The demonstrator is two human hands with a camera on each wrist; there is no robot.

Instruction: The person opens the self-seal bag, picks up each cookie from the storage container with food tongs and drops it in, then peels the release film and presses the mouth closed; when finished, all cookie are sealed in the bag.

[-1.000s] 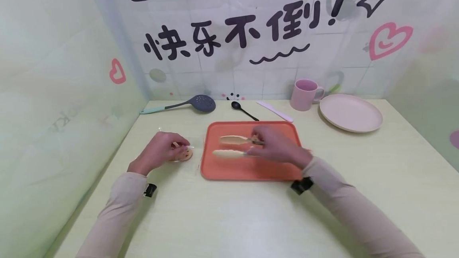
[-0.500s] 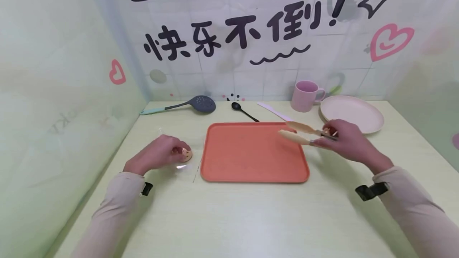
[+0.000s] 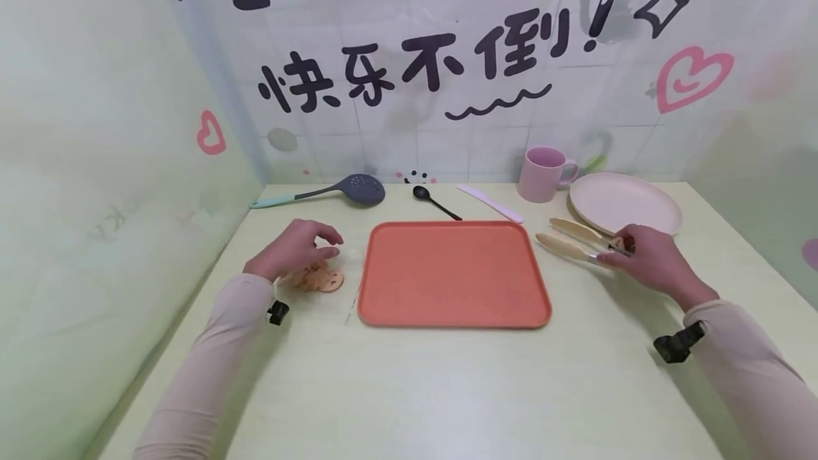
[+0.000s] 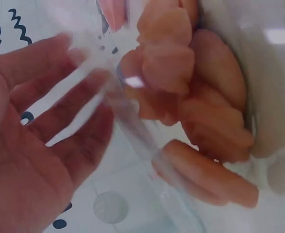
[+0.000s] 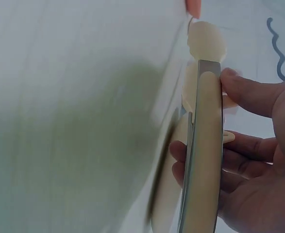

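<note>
Tongs with cream tips [image 3: 571, 245] lie low over the table right of the orange tray, and my right hand [image 3: 655, 261] grips them by their metal arms. In the right wrist view the thumb and fingers [image 5: 249, 145] stand around the tongs [image 5: 205, 145]. My left hand [image 3: 297, 250] is above a clear bag of reddish-brown round slices [image 3: 313, 277] left of the tray, thumb and fingers apart. In the left wrist view the hand [image 4: 50, 116] has its fingers spread beside the clear wrap around the slices [image 4: 166, 63]; whether they touch it, I cannot tell.
An orange tray [image 3: 454, 275] lies mid-table. Behind it are a slotted turner [image 3: 361, 189], a black spoon [image 3: 436, 203] and a pale purple knife [image 3: 490, 204]. A pink mug [image 3: 540, 176] and a pink plate [image 3: 626, 203] stand at the back right.
My right hand has carried the tongs from over the tray to its right side and lower. My left hand has let go of the bag and risen slightly, its fingers parting.
</note>
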